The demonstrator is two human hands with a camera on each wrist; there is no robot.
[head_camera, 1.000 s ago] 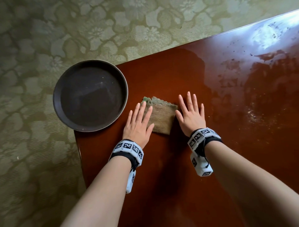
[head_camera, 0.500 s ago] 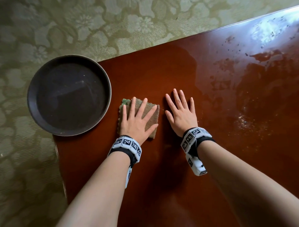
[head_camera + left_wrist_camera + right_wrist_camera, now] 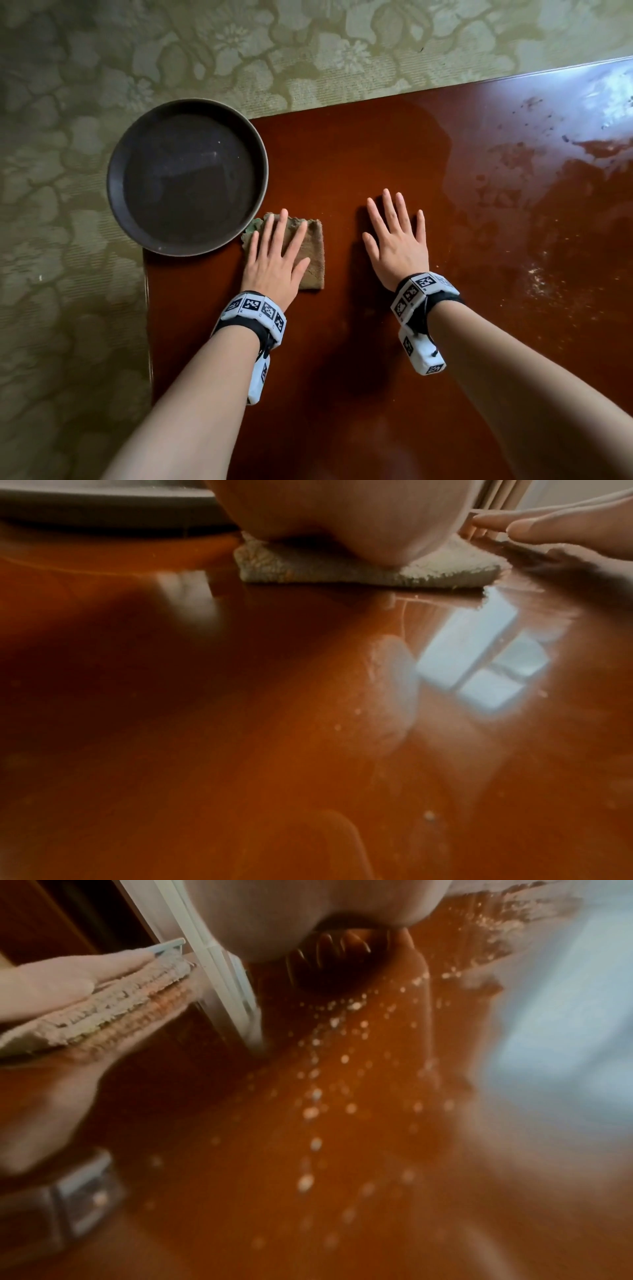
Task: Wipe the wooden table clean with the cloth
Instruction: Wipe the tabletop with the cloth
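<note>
A folded brownish-green cloth (image 3: pixel 313 255) lies on the glossy red-brown wooden table (image 3: pixel 376 342) near its left corner. My left hand (image 3: pixel 275 255) lies flat on the cloth with straight, spread fingers, pressing it down; the left wrist view shows the palm (image 3: pixel 342 520) on top of the cloth (image 3: pixel 359 572). My right hand (image 3: pixel 397 240) rests flat on the bare table to the right of the cloth, fingers straight and apart, holding nothing. In the right wrist view the cloth (image 3: pixel 103 1012) sits under my left fingers (image 3: pixel 68 974). Pale specks and smears (image 3: pixel 548 274) cover the table's right part.
A dark round tray (image 3: pixel 186 176) overhangs the table's left corner, its rim almost touching the cloth. A pale green patterned floor mat (image 3: pixel 68 308) surrounds the table. The table's left edge (image 3: pixel 148 325) runs close to my left forearm. Specks (image 3: pixel 315 1093) dot the table under my right wrist.
My left hand has slid from beside the cloth onto it and moved it left toward the tray. My right hand has come off the cloth's edge; a wider gap separates them.
</note>
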